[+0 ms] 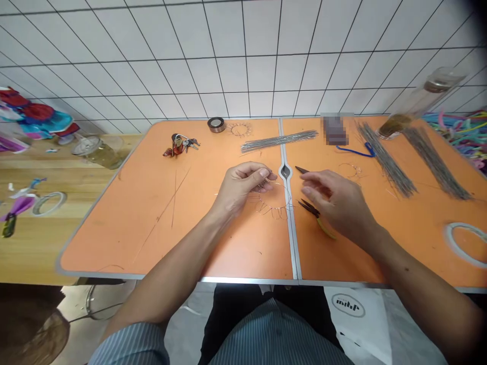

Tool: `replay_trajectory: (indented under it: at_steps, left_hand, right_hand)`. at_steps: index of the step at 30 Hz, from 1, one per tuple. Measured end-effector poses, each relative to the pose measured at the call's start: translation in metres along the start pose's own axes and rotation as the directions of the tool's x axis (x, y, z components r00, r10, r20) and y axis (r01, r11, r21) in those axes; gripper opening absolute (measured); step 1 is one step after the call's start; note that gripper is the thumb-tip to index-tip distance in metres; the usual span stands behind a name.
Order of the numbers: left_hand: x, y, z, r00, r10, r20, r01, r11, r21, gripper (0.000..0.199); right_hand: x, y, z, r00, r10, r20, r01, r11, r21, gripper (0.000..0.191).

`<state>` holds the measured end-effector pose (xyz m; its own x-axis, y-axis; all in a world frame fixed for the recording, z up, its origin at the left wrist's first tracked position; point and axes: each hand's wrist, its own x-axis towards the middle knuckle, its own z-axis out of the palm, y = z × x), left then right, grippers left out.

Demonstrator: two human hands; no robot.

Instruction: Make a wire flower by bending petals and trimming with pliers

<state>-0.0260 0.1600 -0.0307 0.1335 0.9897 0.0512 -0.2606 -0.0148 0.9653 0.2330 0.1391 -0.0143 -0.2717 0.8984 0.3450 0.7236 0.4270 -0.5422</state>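
Note:
My left hand (247, 180) pinches a thin wire ring (279, 208) with small wire loops around its edge, just above the orange table (236, 253). My right hand (333, 195) is loosely curled, thumb and forefinger apart, over the table right of the seam. Under and beside it lie pliers (311, 208) with dark jaws and a yellow handle, partly covered by the hand. A second dark pointed tool tip (302, 170) shows beside the forefinger; the rest of it is hidden.
Bundles of straight wires (279, 141) lie at the back and right. Around them are a tape roll (216, 124), keys (186, 143), a blue twisted stem (355, 151), a glass jar (403, 119) and a white ring (466, 243). Two loose wires (175, 197) lie at left.

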Motion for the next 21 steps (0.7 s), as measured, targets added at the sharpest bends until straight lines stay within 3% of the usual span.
replay_trajectory:
  at_steps: [2, 5, 11, 21]
  left_hand:
    - [-0.002, 0.001, 0.003, 1.0, -0.003, -0.023, 0.003, 1.0, -0.006, 0.031]
    - [-0.003, 0.002, 0.006, 0.997, -0.029, -0.07, 0.027, 0.999, -0.033, 0.032]
    - [-0.003, 0.002, 0.007, 0.994, -0.067, -0.091, 0.068, 0.998, 0.005, 0.028]
    - [-0.006, 0.008, 0.014, 0.994, -0.076, -0.079, 0.084, 0.991, 0.101, 0.019]
  right_hand:
    - [0.006, -0.025, 0.005, 0.999, -0.048, -0.001, 0.048, 0.983, 0.177, 0.021]
    - [0.014, -0.044, 0.017, 1.0, -0.026, 0.008, 0.022, 0.961, 0.275, 0.011]
    - [0.016, -0.035, 0.032, 0.995, 0.031, -0.098, -0.002, 0.956, 0.292, 0.01]
    - [0.015, -0.037, 0.031, 0.996, 0.045, -0.078, -0.022, 0.959, 0.284, 0.011]
